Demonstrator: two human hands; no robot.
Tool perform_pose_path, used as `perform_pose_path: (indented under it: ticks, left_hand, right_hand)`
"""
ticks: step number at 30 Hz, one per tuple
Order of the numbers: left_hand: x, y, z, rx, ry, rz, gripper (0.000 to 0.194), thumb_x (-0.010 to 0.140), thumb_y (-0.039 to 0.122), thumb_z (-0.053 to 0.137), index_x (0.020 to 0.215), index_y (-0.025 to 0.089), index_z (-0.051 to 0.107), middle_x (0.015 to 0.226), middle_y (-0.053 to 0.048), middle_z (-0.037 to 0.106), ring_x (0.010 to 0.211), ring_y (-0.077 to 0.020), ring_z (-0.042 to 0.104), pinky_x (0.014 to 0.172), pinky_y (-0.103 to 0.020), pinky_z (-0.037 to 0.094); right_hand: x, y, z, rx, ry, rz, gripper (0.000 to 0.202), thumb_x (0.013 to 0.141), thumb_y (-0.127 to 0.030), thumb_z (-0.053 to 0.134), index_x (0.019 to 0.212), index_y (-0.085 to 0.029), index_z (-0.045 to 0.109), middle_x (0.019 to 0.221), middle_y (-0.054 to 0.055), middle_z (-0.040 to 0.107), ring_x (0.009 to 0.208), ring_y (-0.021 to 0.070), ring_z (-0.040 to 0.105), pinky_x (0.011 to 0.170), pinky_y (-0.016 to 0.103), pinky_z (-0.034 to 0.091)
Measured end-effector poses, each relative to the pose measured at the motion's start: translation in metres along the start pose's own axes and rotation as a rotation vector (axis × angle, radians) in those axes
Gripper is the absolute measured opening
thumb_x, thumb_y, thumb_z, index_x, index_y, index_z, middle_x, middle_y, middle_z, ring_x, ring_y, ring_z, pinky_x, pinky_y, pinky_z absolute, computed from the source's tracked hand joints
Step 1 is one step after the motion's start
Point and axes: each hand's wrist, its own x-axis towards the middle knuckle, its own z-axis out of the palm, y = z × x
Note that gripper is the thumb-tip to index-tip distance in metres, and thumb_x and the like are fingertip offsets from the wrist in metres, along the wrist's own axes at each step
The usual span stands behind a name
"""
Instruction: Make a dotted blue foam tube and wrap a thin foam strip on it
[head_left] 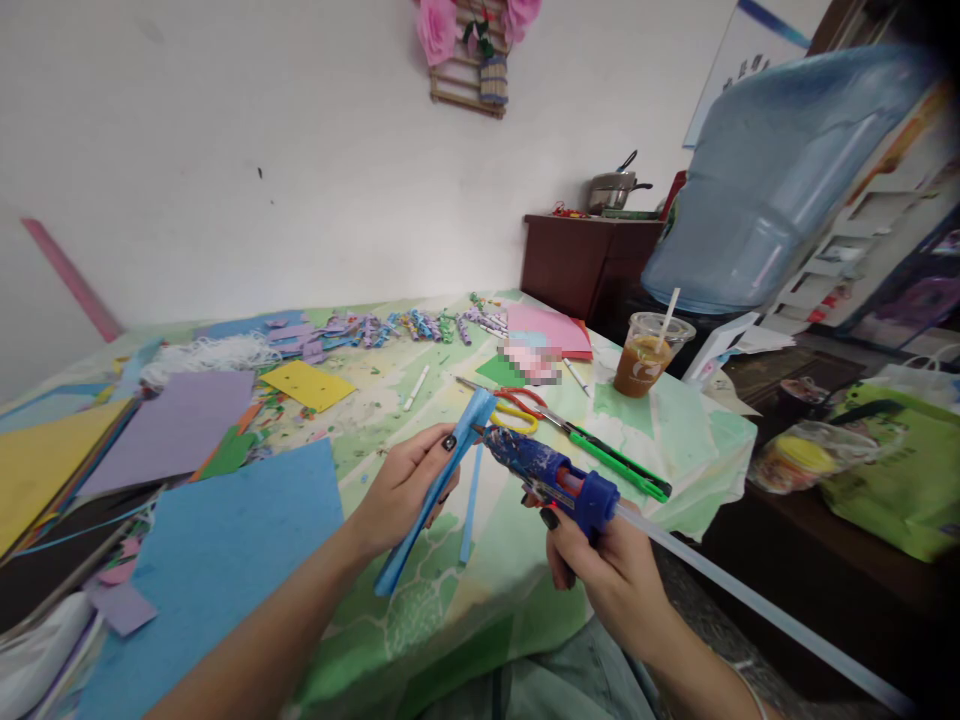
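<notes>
My left hand point(415, 468) is closed on a long folded strip of blue paper point(401, 560), which slants up and away from me. My right hand point(600, 555) grips a blue hot glue gun point(536, 465) with a long clear glue stick point(757, 595) sticking out of its back. The gun's nozzle is at the upper part of the strip; whether it touches I cannot tell. Beneath the hands, a thin blue paper strip point(470, 505) lies on the tablecloth. Just beyond the nozzle are scissors with a yellow and red handle point(517, 412) and a green utility knife point(619, 462).
Blue point(225, 560), purple point(176, 425) and yellow paper sheets point(307, 384) spread across the left side. Small curled paper pieces point(420, 325) line the back. An iced drink cup point(643, 365) stands near the right edge, before a large water bottle point(780, 180).
</notes>
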Motion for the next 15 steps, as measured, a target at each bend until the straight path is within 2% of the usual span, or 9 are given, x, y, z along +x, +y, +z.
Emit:
perform_pose_path:
  ticks: [7,11,15]
  left_hand:
    - [-0.0016,-0.0001,-0.0008,0.002,-0.005,0.005,0.031,0.094,0.045,0.045,0.104,0.016,0.053,0.052,0.009,0.043,0.032,-0.0029,0.036,0.033,-0.014,0.03]
    - [-0.0011,0.0002,-0.0003,0.005,0.007,0.003,0.03,0.094,0.045,0.045,0.096,0.016,0.052,0.052,0.008,0.044,0.032,-0.0029,0.037,0.033,-0.013,0.03]
    - [-0.001,0.0011,0.0004,-0.032,0.01,-0.011,0.031,0.094,0.045,0.047,0.103,0.016,0.053,0.052,0.008,0.043,0.033,-0.003,0.036,0.033,-0.013,0.031]
  right_hand:
    - [0.0039,-0.0054,0.0046,0.04,0.035,0.062,0.024,0.089,-0.038,0.046,0.073,-0.019,0.046,0.046,-0.006,0.043,0.04,0.0091,0.042,0.041,0.022,0.037]
    - [0.0009,-0.0031,0.0055,0.024,0.014,0.084,0.025,0.088,-0.04,0.046,0.074,-0.019,0.047,0.046,-0.006,0.042,0.041,0.0091,0.041,0.041,0.021,0.036]
    - [-0.0033,-0.0001,0.0041,-0.033,-0.023,0.051,0.021,0.089,-0.035,0.046,0.074,-0.02,0.046,0.047,-0.006,0.042,0.041,0.009,0.041,0.042,0.021,0.034]
